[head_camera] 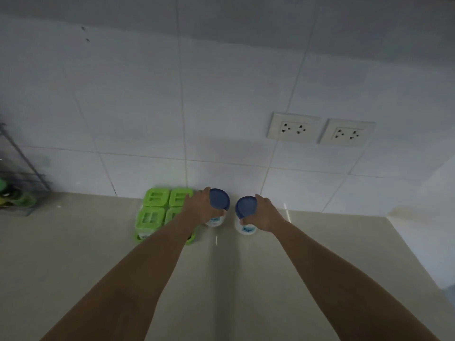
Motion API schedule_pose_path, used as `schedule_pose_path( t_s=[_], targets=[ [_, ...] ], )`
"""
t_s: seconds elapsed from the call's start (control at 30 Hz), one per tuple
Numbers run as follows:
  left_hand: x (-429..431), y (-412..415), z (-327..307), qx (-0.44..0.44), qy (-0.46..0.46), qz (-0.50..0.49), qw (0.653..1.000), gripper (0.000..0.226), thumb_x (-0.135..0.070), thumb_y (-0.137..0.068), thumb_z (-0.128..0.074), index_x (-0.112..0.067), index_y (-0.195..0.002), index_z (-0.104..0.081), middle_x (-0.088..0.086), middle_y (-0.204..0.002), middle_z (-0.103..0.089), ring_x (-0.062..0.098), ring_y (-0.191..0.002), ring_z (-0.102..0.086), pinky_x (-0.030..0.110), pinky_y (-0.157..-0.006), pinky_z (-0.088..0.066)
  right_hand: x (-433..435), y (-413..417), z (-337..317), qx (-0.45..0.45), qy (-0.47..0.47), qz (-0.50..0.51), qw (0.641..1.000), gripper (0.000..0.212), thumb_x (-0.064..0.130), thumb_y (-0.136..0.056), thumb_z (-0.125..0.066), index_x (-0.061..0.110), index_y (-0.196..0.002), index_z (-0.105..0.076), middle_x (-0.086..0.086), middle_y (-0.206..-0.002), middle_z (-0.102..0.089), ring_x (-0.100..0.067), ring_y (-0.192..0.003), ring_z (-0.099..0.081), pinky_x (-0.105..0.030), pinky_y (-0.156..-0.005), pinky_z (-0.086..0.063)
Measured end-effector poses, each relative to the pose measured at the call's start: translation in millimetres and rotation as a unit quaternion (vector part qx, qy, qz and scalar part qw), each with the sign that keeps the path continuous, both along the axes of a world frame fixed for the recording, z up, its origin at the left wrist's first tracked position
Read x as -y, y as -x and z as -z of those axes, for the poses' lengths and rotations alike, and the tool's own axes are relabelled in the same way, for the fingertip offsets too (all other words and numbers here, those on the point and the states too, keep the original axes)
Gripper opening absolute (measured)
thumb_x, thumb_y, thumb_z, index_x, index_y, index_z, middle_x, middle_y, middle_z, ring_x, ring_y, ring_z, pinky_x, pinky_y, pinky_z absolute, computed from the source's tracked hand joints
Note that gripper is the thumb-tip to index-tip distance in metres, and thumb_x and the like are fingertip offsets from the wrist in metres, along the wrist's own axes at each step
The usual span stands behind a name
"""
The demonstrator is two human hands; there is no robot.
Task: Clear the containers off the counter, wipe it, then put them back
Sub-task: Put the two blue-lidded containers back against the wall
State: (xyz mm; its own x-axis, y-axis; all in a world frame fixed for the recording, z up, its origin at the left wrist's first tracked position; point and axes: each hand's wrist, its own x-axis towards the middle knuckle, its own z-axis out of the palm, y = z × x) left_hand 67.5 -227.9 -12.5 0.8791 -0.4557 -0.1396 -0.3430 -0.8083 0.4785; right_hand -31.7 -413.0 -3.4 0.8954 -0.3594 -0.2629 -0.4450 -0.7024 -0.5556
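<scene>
Over the beige counter [86, 267], our left hand [198, 209] and right hand [267, 215] each curl fingers round a white, blue-lidded jar (labels blurred): the left jar [219, 198] and right jar [245, 208], close together by the tiled wall [221, 107]. Beside the left jar, green-lidded containers [154, 207] cluster, contents hidden.

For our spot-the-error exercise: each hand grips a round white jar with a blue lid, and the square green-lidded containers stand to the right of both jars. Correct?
No: the left hand grips one round blue-lidded white jar, the right hand the other, but the head view shows the square green-lidded containers left of both.
</scene>
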Motion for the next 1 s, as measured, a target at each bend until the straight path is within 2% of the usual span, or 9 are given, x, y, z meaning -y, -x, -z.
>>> schedule_pose_path(
  t_s=[0.07, 0.23, 0.37, 0.47, 0.53, 0.77, 1.0],
  targets=[
    [1, -8, 5, -0.002, 0.002, -0.004, 1.0, 0.089, -0.063, -0.066, -0.067, -0.019, -0.136, -0.036, 0.005, -0.132, -0.055, 0.027, -0.12, -0.051, 0.046, -0.107, -0.034, -2, -10, 3, 0.003, 0.008, -0.003, 1.0, 0.099, 0.036, -0.067, -0.081, 0.009, -0.145, -0.024, -0.012, -0.141, -0.034, -0.03, -0.13, -0.039, -0.043, -0.103, -0.04],
    [4, -21, 13, -0.018, 0.014, -0.012, 1.0, 0.079, -0.059, -0.064, -0.07, -0.019, -0.127, -0.043, 0.006, -0.124, -0.059, 0.027, -0.112, -0.057, 0.041, -0.098, -0.043, -2, -28, 11, -0.004, -0.007, 0.003, 1.0, 0.091, 0.046, -0.05, -0.079, 0.01, -0.126, -0.044, -0.01, -0.125, -0.049, -0.028, -0.113, -0.053, -0.045, -0.093, -0.049],
    [2, -26, 21, -0.03, 0.033, -0.016, 0.999, 0.075, -0.056, -0.064, -0.072, -0.019, -0.125, -0.046, 0.006, -0.123, -0.061, 0.027, -0.11, -0.058, 0.041, -0.096, -0.046, -3, -38, 17, -0.008, -0.014, -0.01, 1.0, 0.086, 0.042, -0.055, -0.081, 0.011, -0.127, -0.046, -0.009, -0.125, -0.049, -0.027, -0.111, -0.053, -0.044, -0.093, -0.049],
    [0, -27, 26, -0.012, 0.034, -0.016, 0.999, 0.071, -0.053, -0.067, -0.072, -0.019, -0.124, -0.047, 0.005, -0.122, -0.061, 0.027, -0.111, -0.058, 0.042, -0.098, -0.043, -1, -45, 27, -0.004, -0.011, -0.005, 1.0, 0.096, 0.057, -0.039, -0.071, 0.013, -0.121, -0.05, -0.008, -0.118, -0.055, -0.025, -0.106, -0.057, -0.043, -0.089, -0.052],
    [0, -28, 27, -0.01, 0.035, -0.016, 0.999, 0.07, -0.051, -0.068, -0.073, -0.019, -0.124, -0.046, 0.005, -0.123, -0.061, 0.026, -0.112, -0.057, 0.041, -0.099, -0.042, -1, -49, 32, -0.003, -0.007, 0.0, 1.0, 0.099, 0.061, -0.034, -0.066, 0.012, -0.118, -0.05, -0.007, -0.115, -0.056, -0.025, -0.103, -0.059, -0.042, -0.086, -0.054],
    [3, -29, 30, -0.01, 0.007, -0.021, 1.0, 0.094, -0.056, -0.072, -0.067, -0.014, -0.145, -0.026, 0.008, -0.139, -0.05, 0.028, -0.127, -0.047, 0.046, -0.111, -0.029, -15, -50, 24, 0.007, 0.001, 0.032, 0.999, 0.086, 0.047, -0.054, -0.079, 0.012, -0.125, -0.044, -0.007, -0.12, -0.051, -0.028, -0.109, -0.055, -0.045, -0.089, -0.051],
    [6, -29, 31, 0.028, 0.032, -0.017, 0.999, 0.087, -0.053, -0.071, -0.07, -0.013, -0.14, -0.036, 0.005, -0.141, -0.047, 0.025, -0.127, -0.047, 0.043, -0.109, -0.032, -13, -54, 32, 0.018, -0.012, 0.059, 0.998, 0.098, 0.056, -0.047, -0.076, 0.016, -0.13, -0.043, -0.006, -0.123, -0.054, -0.027, -0.109, -0.056, -0.045, -0.089, -0.052]
  ],
)
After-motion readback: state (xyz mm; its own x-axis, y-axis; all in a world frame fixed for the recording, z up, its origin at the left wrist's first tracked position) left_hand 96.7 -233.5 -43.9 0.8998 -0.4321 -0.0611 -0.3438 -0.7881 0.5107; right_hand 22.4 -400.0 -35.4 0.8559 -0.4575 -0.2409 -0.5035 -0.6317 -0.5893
